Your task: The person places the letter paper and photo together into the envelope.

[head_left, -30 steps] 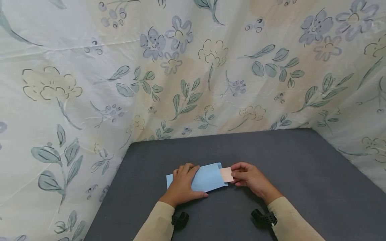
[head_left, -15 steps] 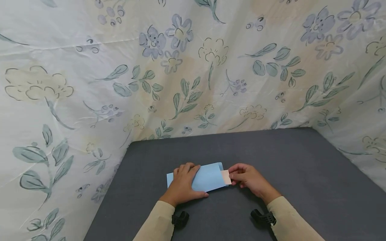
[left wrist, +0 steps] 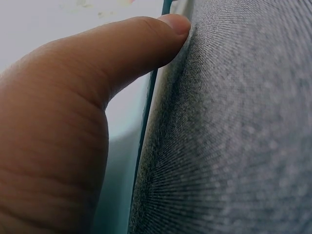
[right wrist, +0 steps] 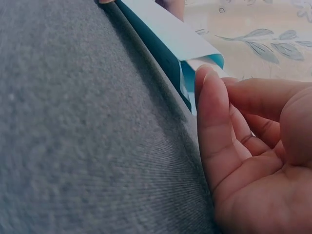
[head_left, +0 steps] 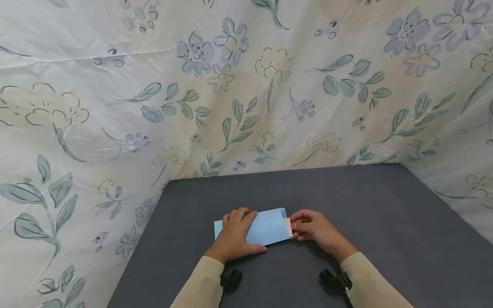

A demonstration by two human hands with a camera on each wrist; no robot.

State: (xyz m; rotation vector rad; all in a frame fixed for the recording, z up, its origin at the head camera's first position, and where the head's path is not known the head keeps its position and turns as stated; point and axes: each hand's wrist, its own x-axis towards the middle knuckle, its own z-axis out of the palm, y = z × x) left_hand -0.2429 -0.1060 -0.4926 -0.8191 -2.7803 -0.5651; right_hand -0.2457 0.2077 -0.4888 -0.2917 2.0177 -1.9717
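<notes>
A light-blue paper envelope (head_left: 268,226) lies flat on the table, its mouth toward the right. My left hand (head_left: 233,237) rests across its left part, pressing it down with thumb and fingers spread. In the left wrist view, the thumb (left wrist: 141,41) lies over the envelope's near edge, its tip at the cloth. A pale pink paper card (head_left: 288,227) sticks a little way out of the mouth. My right hand (head_left: 317,231) pinches the card's outer end between thumb and fingers. The right wrist view shows the envelope's mouth (right wrist: 207,57) slightly gaping. Most of the card is hidden inside.
Dark grey cloth covers the table (head_left: 346,192). A floral curtain (head_left: 292,107) hangs along the back and both sides. Black straps (head_left: 335,280) are on both wrists, below beige sleeves (head_left: 369,278).
The right hand has moved slightly left, sliding the pink card further into the envelope, so less of it shows. The left hand stays in place on the envelope.
</notes>
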